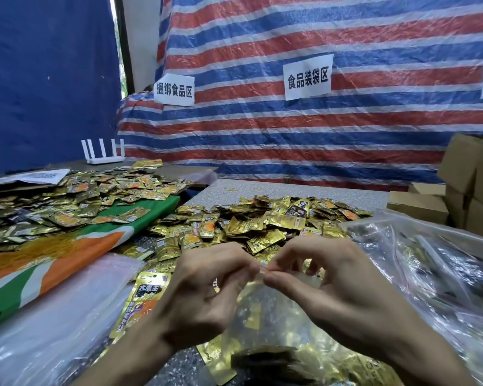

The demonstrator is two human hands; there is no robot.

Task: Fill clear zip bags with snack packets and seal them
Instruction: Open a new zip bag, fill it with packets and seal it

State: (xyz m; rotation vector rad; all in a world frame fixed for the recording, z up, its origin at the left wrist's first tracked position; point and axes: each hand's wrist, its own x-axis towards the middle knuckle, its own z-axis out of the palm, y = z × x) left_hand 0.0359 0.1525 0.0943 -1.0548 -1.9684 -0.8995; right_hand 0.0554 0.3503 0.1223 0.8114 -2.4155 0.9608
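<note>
A clear zip bag (273, 324) holding gold snack packets stands between my hands near the table's front. My left hand (204, 293) and my right hand (332, 285) both pinch the bag's top strip, fingertips nearly touching at its middle. Whether the strip is fully closed is hidden by my fingers. Behind my hands lies a loose pile of gold snack packets (262, 221). A larger gold packet with black lettering (148, 291) lies under my left wrist.
A heap of filled clear bags (435, 263) sits at the right. Empty clear bags (53, 316) lie at the front left beside a green, orange and white cloth (67, 246) covered with more packets. Cardboard boxes (469, 185) stack at far right. A white router (103, 154) stands behind.
</note>
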